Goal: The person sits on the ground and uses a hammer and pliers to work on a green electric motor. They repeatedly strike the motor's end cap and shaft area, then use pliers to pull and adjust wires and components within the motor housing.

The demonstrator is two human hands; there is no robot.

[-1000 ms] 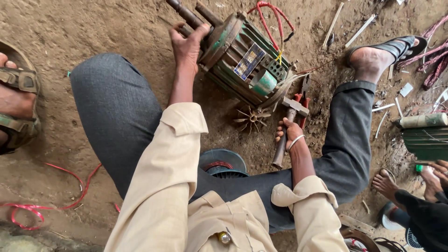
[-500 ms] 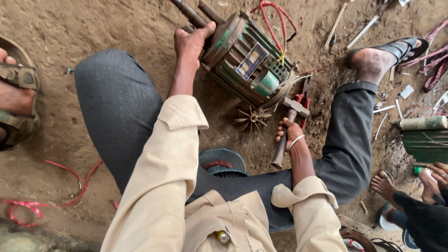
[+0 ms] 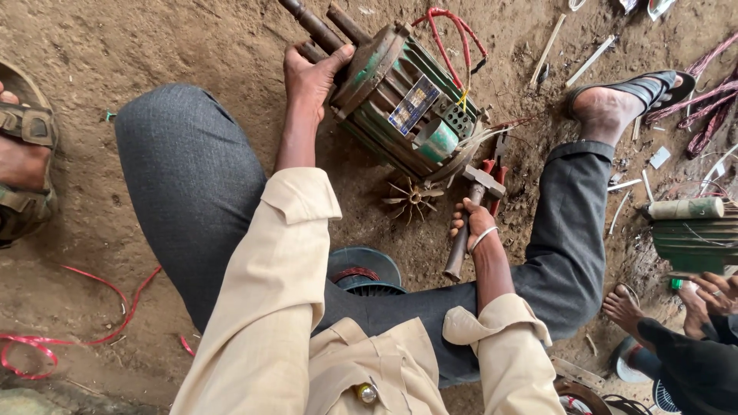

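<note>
The green electric motor [image 3: 403, 104] is lain on the dirt at twelve o'clock, its end gripped by the left hand [image 3: 311, 73]. A hammer [image 3: 469, 219] is clasped by the right hand [image 3: 473, 227]. A small fan wheel [image 3: 415, 198] and red pliers [image 3: 496, 173] are set between them.

A person sits on bare brown dirt ground [image 3: 154, 46], legs in grey trousers spread. The left hand [image 3: 311, 73] grips the end of a green ribbed electric motor housing [image 3: 403, 104] lying on its side, beside dark metal rods [image 3: 323, 27]. Red wires [image 3: 446, 34] loop from the motor's top. The right hand [image 3: 473, 223] is closed around the wooden handle of a steel-headed hammer [image 3: 470, 211], head up beside red-handled pliers [image 3: 496, 165]. A small rusty fan wheel [image 3: 413, 198] lies between the hands. Another person's sandalled foot [image 3: 23, 154] rests at far left
</note>
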